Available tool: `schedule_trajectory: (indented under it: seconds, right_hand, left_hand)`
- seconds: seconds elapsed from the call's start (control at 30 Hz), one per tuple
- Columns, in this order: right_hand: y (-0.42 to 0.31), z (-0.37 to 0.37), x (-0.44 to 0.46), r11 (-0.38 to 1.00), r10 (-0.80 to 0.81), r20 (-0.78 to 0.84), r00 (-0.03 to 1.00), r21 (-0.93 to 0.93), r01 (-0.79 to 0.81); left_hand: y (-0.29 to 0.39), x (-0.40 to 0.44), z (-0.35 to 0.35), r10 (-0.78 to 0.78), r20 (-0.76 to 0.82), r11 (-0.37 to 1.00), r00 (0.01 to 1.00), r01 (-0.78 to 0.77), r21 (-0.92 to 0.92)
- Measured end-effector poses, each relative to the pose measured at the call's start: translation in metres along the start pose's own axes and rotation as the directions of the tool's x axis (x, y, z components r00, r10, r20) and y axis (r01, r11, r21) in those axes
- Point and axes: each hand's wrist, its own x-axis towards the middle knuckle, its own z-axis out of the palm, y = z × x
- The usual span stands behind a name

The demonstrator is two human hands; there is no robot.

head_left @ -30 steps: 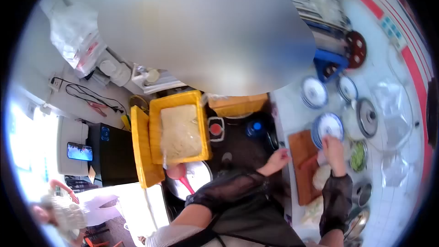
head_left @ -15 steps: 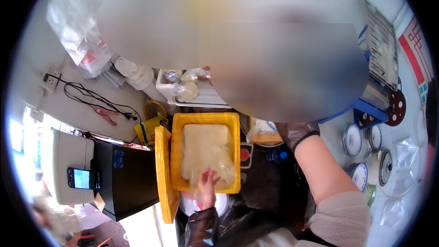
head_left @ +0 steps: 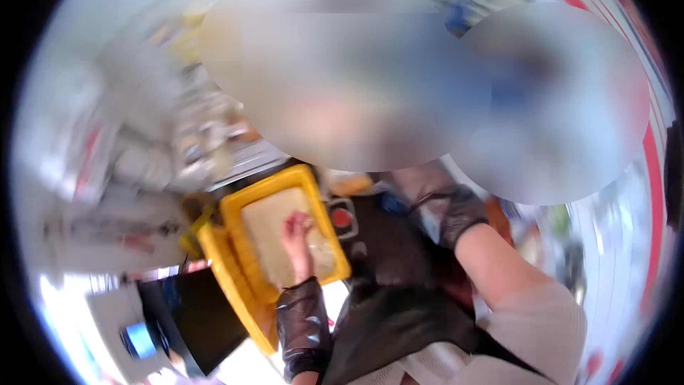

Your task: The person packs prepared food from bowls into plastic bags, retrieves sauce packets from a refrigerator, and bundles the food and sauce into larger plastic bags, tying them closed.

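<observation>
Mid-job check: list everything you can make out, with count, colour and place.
Bin: 1, yellow, centre-left
Contents: 1 mass, pale, inside bin
Panel: 1, yellow, along bin's left side
Tray: 1, white, beyond bin
Cabinet: 1, black, lower left
Lit screen: 1, blue, left of cabinet
Disc: 1, red, right of bin
Wall stripes: several, red, right side
Other items: too blurred or masked to count
Sleeves: 2, dark, on both forearms
Left hand: 1, bare, over contents, contact unclear
Right hand: hidden, forearm reaches toward masked area
</observation>
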Motion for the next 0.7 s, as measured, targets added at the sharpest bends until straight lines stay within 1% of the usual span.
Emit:
schedule_trajectory:
  seconds: [0.03, 0.1, 0.13, 0.17, 0.2, 0.23, 0.27, 0.3, 0.33, 0.37, 0.4, 0.43, 0.47, 0.53, 0.57, 0.6, 0.63, 0.67, 0.7]
  right_hand:
    - [-0.017, -0.016, -0.056, 0.974, 0.003, -0.033, 0.999, -0.228, -0.01]
    - [-0.037, -0.056, -0.162, 0.988, 0.01, -0.112, 0.994, -0.153, -0.027]
    - [-0.062, -0.072, -0.224, 0.968, -0.004, -0.238, 0.971, -0.244, -0.056]
    - [-0.086, -0.087, -0.287, 0.941, -0.028, -0.326, 0.945, -0.327, -0.085]
    - [-0.1, -0.102, -0.357, 0.937, -0.118, -0.52, 0.846, -0.339, -0.078]
    - [-0.124, -0.124, -0.428, 0.833, -0.212, -0.687, 0.695, -0.5, -0.239]
    - [-0.142, -0.143, -0.485, 0.826, -0.266, -0.832, 0.487, -0.457, -0.33]
    - [-0.168, -0.162, -0.551, 0.592, -0.455, -0.811, 0.368, -0.584, -0.556]
    - [-0.185, -0.171, -0.599, 0.69, -0.353, -0.913, 0.205, -0.402, -0.602]
    - [-0.193, -0.177, -0.632, 0.631, -0.44, -0.885, 0.152, -0.425, -0.65]
    - [-0.189, -0.186, -0.657, 0.615, -0.414, -0.897, 0.156, -0.402, -0.678]
    - [-0.17, -0.188, -0.663, 0.582, -0.393, -0.904, 0.17, -0.387, -0.715]
    - [-0.154, -0.207, -0.685, 0.598, -0.38, -0.91, 0.168, -0.38, -0.705]
    - [-0.115, -0.225, -0.689, 0.506, -0.406, -0.851, 0.334, -0.514, -0.693]
    - [-0.102, -0.236, -0.693, 0.512, -0.411, -0.845, 0.341, -0.524, -0.68]
    - [-0.094, -0.247, -0.701, 0.563, -0.362, -0.858, 0.365, -0.513, -0.648]
    - [-0.081, -0.255, -0.704, 0.619, -0.305, -0.869, 0.389, -0.491, -0.612]
    - [-0.066, -0.26, -0.705, 0.637, -0.292, -0.871, 0.396, -0.485, -0.599]
    - [-0.053, -0.268, -0.711, 0.652, -0.243, -0.855, 0.458, -0.494, -0.575]
  left_hand:
    - [0.005, -0.004, 0.023, 0.0, 0.093, 1.0, 0.996, -0.002, 0.018]
    - [0.007, -0.028, 0.085, -0.084, 0.246, 0.99, 0.966, 0.054, 0.126]
    - [-0.009, -0.044, 0.106, -0.123, 0.342, 0.981, 0.932, 0.062, 0.183]
    - [-0.016, -0.071, 0.135, -0.221, 0.474, 0.954, 0.852, 0.089, 0.285]
    - [-0.022, -0.106, 0.164, -0.327, 0.608, 0.914, 0.723, 0.08, 0.397]
    - [-0.028, -0.154, 0.2, -0.415, 0.682, 0.871, 0.602, 0.046, 0.49]
    - [-0.042, -0.198, 0.235, -0.541, 0.708, 0.787, 0.454, -0.024, 0.617]
    - [-0.062, -0.246, 0.271, -0.664, 0.679, 0.683, 0.313, -0.117, 0.721]
    - [-0.092, -0.284, 0.295, -0.563, 0.776, 0.675, 0.286, -0.382, 0.631]
    - [-0.111, -0.325, 0.319, -0.264, 0.934, 0.587, 0.239, -0.729, 0.352]
    - [-0.127, -0.36, 0.346, -0.227, 0.937, 0.526, 0.268, -0.776, 0.349]
    - [-0.144, -0.367, 0.359, -0.181, 0.938, 0.479, 0.294, -0.807, 0.345]
    - [-0.169, -0.385, 0.382, -0.19, 0.934, 0.46, 0.302, -0.813, 0.357]
    - [-0.21, -0.384, 0.398, -0.18, 0.921, 0.246, 0.345, -0.891, 0.381]
    - [-0.222, -0.379, 0.399, -0.169, 0.92, 0.236, 0.355, -0.891, 0.387]
    - [-0.23, -0.373, 0.396, -0.17, 0.956, 0.221, 0.238, -0.936, 0.273]
    - [-0.23, -0.365, 0.386, -0.182, 0.965, 0.2, 0.188, -0.954, 0.224]
    - [-0.229, -0.357, 0.376, -0.194, 0.971, 0.179, 0.137, -0.968, 0.173]
    - [-0.225, -0.357, 0.366, -0.057, 0.99, 0.186, 0.127, -0.973, 0.135]
